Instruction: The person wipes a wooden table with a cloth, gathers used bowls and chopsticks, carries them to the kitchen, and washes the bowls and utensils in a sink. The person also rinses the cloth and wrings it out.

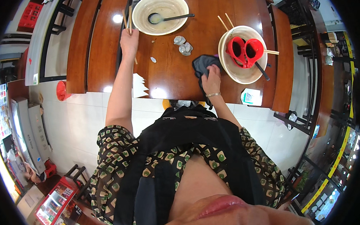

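My left hand (pixel 130 44) is closed around wooden chopsticks (pixel 130 17) at the table's left edge, beside a large bowl (pixel 138 17). A black ladle-like spoon (pixel 178 17) lies in that bowl, with a little cloudy liquid. My right hand (pixel 212 81) rests on a dark grey cloth (pixel 206 61), its fingers gripping part of it. To the right of the cloth stand stacked bowls (pixel 246 79) holding two red cups (pixel 254 49) with dark insides, a black spoon handle and chopsticks. Small crumpled pale pieces (pixel 185 49), perhaps shells or wrappers, lie between the bowls.
The wooden table (pixel 172 74) also bears a jagged white paper (pixel 139 85), a small white scrap (pixel 153 59) and a card with a printed code (pixel 250 97). Benches (pixel 282 58) flank it. A red bin (pixel 61 90) stands on the floor at left.
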Motion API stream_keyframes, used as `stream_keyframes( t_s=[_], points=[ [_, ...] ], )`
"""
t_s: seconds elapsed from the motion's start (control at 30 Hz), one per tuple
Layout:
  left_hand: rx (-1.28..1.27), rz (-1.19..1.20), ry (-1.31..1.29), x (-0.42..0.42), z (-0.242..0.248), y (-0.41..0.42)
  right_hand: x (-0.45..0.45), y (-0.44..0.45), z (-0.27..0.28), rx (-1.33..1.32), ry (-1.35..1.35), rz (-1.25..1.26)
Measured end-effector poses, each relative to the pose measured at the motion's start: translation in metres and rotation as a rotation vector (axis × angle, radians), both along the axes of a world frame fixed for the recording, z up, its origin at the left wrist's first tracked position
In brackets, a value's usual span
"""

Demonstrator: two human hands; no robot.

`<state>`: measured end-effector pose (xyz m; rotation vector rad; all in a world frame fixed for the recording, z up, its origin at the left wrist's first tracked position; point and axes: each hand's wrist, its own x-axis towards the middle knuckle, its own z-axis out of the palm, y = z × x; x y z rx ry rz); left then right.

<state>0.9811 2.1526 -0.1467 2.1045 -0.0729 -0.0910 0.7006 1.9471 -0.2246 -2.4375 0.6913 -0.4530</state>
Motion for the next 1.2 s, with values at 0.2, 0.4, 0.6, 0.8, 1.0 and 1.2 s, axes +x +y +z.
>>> stream_keyframes(
  t_s=[0.2,0.4,0.6,0.8,1.0,1.2],
  points=[
    [-0.620,0.064,0.711,0.035,-0.035,-0.020,0.063,-0.010,-0.020,-0.044,-0.124,0.077],
    [-0.758,0.135,0.660,0.034,-0.038,-0.003,0.080,-0.019,-0.001,0.086,-0.064,0.091],
    [-0.772,0.222,0.610,0.025,-0.025,0.102,0.095,-0.021,-0.014,-0.087,-0.047,0.092],
    [-0.524,0.326,0.561,0.011,-0.026,0.230,0.098,-0.029,-0.005,-0.082,0.071,0.185],
    [-0.390,0.299,0.671,0.001,-0.075,0.335,0.120,-0.034,0.006,-0.154,0.134,0.325],
    [-0.277,0.088,0.758,0.017,-0.128,0.334,0.138,-0.036,0.023,-0.165,0.183,0.443]
  ],
)
